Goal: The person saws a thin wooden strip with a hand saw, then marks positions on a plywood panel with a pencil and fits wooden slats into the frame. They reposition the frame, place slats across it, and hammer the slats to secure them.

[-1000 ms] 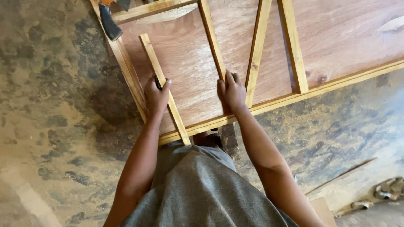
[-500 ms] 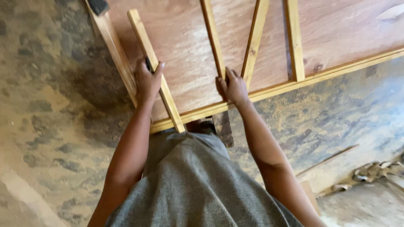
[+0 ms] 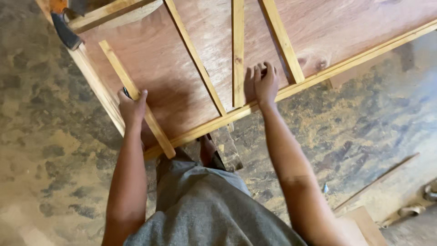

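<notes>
While the plywood panel [image 3: 182, 77] lies flat with its frame side up, a loose slat [image 3: 136, 98] is gripped by the left hand [image 3: 133, 107], fingers closed round it near its lower half. Slat is laid diagonally on the panel, just inside the left edge rail [image 3: 98, 86], its lower end overhanging the bottom rail [image 3: 318, 77]. Something dark and thin is pinched under the left thumb; what it is cannot be told. Right hand [image 3: 261, 84] is pressed flat and open on the panel, fingers together, between two inner slats [image 3: 238, 54] and touching the bottom rail. Three inner slats are seen lying on the panel, apparently already set, though fastenings cannot be made out. Gripped slat is judged not yet fixed: out of line with the rail and overlong. A dark tool head [image 3: 65, 31] rests at the far left corner. Floor [image 3: 36, 150] is mottled with sawdust; offcuts [image 3: 364, 223] lie at lower right.
</notes>
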